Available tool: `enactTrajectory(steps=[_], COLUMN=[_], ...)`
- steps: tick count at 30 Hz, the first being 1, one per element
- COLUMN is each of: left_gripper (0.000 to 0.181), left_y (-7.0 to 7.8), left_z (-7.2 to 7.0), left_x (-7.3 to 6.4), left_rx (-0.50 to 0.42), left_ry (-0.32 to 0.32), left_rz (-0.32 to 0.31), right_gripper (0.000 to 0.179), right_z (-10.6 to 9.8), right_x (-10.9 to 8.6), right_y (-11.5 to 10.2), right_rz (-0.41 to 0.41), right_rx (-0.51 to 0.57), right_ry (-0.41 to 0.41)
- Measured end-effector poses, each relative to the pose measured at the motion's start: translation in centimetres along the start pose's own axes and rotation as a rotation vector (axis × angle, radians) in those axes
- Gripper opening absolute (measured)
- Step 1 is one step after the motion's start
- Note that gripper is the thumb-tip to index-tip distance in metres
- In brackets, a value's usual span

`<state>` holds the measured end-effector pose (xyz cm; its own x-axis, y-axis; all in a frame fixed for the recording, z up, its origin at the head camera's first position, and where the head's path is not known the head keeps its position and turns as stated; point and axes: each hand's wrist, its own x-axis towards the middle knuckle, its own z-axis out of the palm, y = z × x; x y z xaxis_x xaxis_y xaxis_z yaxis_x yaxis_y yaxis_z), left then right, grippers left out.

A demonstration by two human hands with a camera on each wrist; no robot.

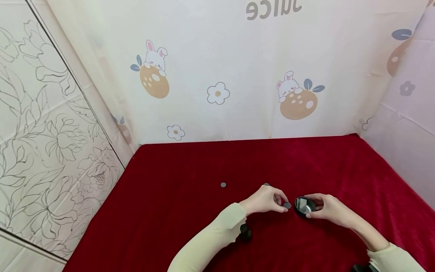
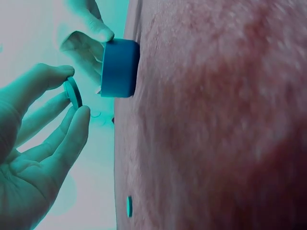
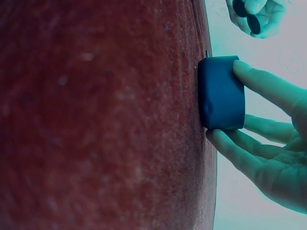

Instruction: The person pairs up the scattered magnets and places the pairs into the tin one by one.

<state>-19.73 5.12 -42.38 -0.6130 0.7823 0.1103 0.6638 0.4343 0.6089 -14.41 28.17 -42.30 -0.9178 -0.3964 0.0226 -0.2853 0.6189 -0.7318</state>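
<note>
My left hand (image 1: 266, 199) pinches a small grey disc (image 1: 287, 205) between thumb and fingertips, held just left of a round dark container (image 1: 300, 215). In the left wrist view the disc (image 2: 73, 92) is tilted nearly on edge. Two dark round shapes (image 3: 253, 24) show at that hand in the right wrist view. With thumb and fingers around its sides, my right hand (image 1: 327, 207) holds the container (image 3: 223, 93), which stands on the red cloth. Its open top shows a shiny inside, and what lies in it is unclear.
Another grey disc (image 1: 223, 184) lies on the red cloth (image 1: 176, 177) left of the hands. A further disc (image 1: 266, 184) shows partly behind the left hand. Printed curtains (image 1: 217, 53) enclose the table's back and sides.
</note>
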Motion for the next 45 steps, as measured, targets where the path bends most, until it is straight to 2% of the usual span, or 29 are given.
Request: enactTrajectory(steps=[4, 13, 27, 34, 41, 45], left_gripper=[0.017, 0.019, 0.018, 0.019, 0.021, 0.021], left_y=[0.2, 0.6, 1.5, 1.9, 2.3, 2.3], left_z=[0.4, 1.5, 2.6, 3.3, 3.7, 3.5], left_x=[0.5, 1.3, 2.5, 3.1, 3.5, 3.3], left_rx=[0.009, -0.071, -0.056, -0.047, 0.016, 0.002], left_ry=[0.015, 0.036, 0.101, 0.118, 0.146, 0.131], left_rz=[-0.014, -0.055, -0.087, -0.105, -0.123, -0.125], right_gripper=[0.057, 0.054, 0.054, 0.053, 0.054, 0.055], right_z=[0.0, 0.0, 0.0, 0.0, -0.1, -0.1], right_x=[0.0, 0.1, 0.0, 0.0, 0.0, 0.0], right_y=[-0.1, -0.1, 0.0, 0.2, 0.0, -0.1], right_rz=[0.002, -0.014, -0.018, -0.053, -0.036, -0.023], right_rx=[0.001, 0.010, 0.023, 0.019, 0.000, -0.016], right_ry=[-0.005, -0.008, -0.012, 0.013, 0.000, 0.006])
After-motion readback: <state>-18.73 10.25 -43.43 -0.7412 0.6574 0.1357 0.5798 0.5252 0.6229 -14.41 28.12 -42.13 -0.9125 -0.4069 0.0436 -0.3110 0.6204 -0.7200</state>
